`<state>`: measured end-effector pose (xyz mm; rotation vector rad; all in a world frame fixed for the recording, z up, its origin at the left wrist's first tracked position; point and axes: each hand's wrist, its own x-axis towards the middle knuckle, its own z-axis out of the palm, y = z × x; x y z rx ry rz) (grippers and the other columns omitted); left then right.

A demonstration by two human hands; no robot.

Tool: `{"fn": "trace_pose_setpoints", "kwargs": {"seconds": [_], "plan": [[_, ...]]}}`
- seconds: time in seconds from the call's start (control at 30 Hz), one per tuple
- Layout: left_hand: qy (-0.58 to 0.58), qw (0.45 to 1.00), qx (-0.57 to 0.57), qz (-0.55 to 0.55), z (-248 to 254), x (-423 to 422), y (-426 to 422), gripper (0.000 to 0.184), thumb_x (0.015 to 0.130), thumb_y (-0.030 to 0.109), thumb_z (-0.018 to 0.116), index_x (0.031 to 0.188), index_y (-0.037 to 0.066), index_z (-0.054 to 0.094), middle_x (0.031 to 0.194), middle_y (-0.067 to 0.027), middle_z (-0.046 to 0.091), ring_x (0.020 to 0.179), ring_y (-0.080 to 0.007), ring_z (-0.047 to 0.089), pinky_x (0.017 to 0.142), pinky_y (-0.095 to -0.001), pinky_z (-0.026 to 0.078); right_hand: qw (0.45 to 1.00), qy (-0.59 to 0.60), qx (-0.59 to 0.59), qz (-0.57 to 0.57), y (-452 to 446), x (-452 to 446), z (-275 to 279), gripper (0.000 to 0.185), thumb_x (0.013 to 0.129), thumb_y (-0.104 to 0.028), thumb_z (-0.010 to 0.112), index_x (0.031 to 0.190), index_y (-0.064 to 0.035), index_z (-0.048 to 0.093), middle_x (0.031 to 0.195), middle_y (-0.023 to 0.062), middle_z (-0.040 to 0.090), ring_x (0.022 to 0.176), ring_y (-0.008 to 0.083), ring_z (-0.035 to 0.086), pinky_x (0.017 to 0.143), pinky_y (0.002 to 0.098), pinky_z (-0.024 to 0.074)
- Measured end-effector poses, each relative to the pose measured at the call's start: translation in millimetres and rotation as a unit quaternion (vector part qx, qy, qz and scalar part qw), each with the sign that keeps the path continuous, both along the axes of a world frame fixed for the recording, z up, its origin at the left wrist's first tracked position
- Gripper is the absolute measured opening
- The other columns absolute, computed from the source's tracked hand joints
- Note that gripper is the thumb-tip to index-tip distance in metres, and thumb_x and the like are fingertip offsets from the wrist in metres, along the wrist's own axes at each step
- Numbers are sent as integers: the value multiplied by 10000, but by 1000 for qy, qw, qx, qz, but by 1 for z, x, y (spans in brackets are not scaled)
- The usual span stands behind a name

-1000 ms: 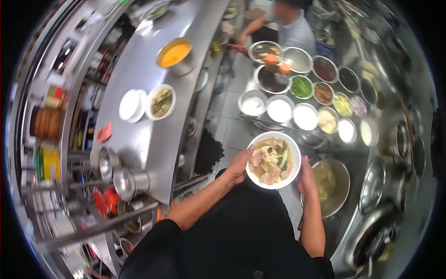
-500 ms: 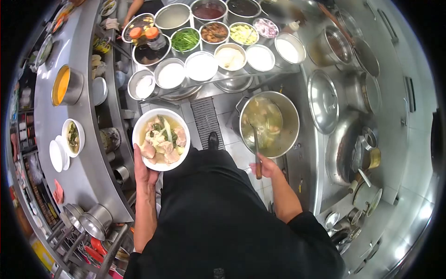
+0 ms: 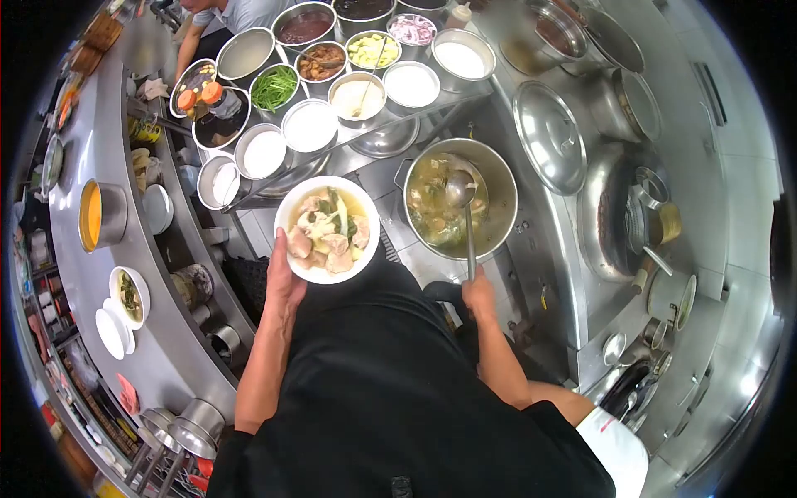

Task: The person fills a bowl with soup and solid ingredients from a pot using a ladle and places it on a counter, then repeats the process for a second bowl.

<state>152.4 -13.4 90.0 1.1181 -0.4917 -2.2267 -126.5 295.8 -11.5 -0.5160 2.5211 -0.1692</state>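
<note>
In the head view, my left hand [image 3: 286,278] is closed on the side of a white bowl [image 3: 282,217]. Inside the bowl are meat chunks [image 3: 339,261] and green leaves in broth. My right hand [image 3: 479,299] grips a metal ladle [image 3: 468,228] by its handle. The ladle's head, its rounded cup, is at the surface of the soup in a deep metal pot [image 3: 502,195]; how much it holds I cannot tell. Vegetables and broth show in that pot, which stands to the right of the bowl.
Ahead, a rack carries metal containers of white powders, cut scallions [image 3: 276,87] and chopped onion [image 3: 413,30]. On the left counter [image 3: 178,332] are a bowl, white dishes and an orange-filled pot [image 3: 104,216]. A pot lid [image 3: 548,137] lies right. Another person [image 3: 249,15] is beyond the rack.
The bowl in my left hand has shifted right in view. The ladle's head has come up into sight at the soup's surface. A bare limb and white garment now show beside my right arm.
</note>
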Motion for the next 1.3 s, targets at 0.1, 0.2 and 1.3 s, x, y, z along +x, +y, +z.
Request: {"fn": "trace_pose_setpoints", "kwargs": {"seconds": [0.1,0.2,1.3], "plan": [[-8,1000,2,-29,-1,-17,-3,632,1032,472,458,1453,7,381,1411,-156,516,1285,-265,526,1078,-419,432,996,-57,-25,-71,-5,2,-4,613,837,-110,534,1430,-18,412,905,280,663,793,416,642,726,492,509],[4,998,3,-57,-6,-30,-6,629,1038,476,435,1450,4,380,1411,-160,515,1284,-265,527,1081,-418,432,989,-104,-30,-99,-22,-2,-15,672,828,-133,566,1469,-27,393,1019,309,674,951,450,660,864,498,510],[-36,978,-16,-203,-98,-142,-28,546,1011,519,472,1358,98,495,1266,-88,630,1114,-211,654,873,-430,571,810,-386,-300,-325,26,62,253,739,907,-16,586,1554,-23,229,663,17,529,461,95,477,424,243,433]]}}
